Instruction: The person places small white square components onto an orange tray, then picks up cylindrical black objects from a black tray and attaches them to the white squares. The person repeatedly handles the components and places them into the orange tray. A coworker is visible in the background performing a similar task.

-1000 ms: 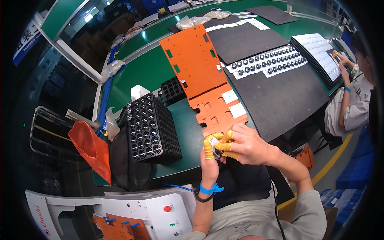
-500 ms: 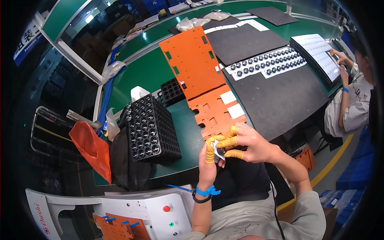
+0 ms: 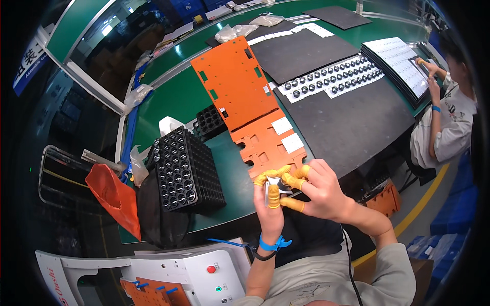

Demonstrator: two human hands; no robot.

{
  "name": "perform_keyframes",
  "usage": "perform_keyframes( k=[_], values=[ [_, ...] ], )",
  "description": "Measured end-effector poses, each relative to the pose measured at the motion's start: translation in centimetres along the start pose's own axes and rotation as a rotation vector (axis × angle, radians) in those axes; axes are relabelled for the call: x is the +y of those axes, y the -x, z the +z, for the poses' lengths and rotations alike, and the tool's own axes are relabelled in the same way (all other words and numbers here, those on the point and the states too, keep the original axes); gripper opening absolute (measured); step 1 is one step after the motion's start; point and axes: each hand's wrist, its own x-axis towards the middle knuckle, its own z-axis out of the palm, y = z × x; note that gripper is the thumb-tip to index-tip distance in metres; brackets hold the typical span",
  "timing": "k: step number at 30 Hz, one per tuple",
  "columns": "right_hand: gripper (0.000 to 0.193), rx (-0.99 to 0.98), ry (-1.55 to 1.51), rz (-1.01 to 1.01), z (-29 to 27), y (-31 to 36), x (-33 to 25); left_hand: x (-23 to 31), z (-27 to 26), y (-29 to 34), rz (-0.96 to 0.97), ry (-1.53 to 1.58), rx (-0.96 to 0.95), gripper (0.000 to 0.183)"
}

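Observation:
Over the table's front edge, my left hand (image 3: 270, 210) grips a small white square plate (image 3: 271, 181) between yellow-covered fingertips. A dark round part (image 3: 282, 186) sits against the plate, partly hidden by fingers. My right hand (image 3: 324, 196), also in yellow finger covers, closes on this dark part from the right. Just beyond both hands lies an orange fixture base (image 3: 263, 146) with cut-outs, bearing two white square plates (image 3: 280, 125) side by side. Its orange lid panel (image 3: 232, 84) extends away from the base.
To the left stands a stack of black trays (image 3: 204, 173) filled with round parts. Black mats (image 3: 352, 120) cover the right side, with rows of black round parts (image 3: 326, 81) on white plates. A co-worker (image 3: 444, 122) handles a white sheet (image 3: 395, 61) at far right.
The view has shifted slightly, so the table things sit further left. My left fingers have changed their hold on the white plate, with one finger now across its front. My right hand stays at the dark part.

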Motion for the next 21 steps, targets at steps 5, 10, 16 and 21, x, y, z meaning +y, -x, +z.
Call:
perform_keyframes(
  k=[5, 10, 16, 21],
  values=[
    [0.027, 0.056, 0.236, 0.037, -0.1, 1.0, 0.3, -0.5, 0.0, 0.0, -0.098, -0.087, -0.169, 0.036],
    [0.017, 0.107, 0.109, 0.339, -1.0, 0.9, 3.8, -1.8, -1.0, -0.3, -0.203, -0.149, -0.077, 0.043],
    [0.029, -0.194, -0.275, 0.881, -0.6, 2.2, 9.9, -1.7, -1.9, -0.9, -0.268, 0.024, -0.092, 0.038],
    [0.034, -0.373, -0.361, 1.011, -0.3, 2.0, 9.8, -1.7, -2.0, -1.3, -0.243, 0.057, -0.102, 0.043]
  ],
)
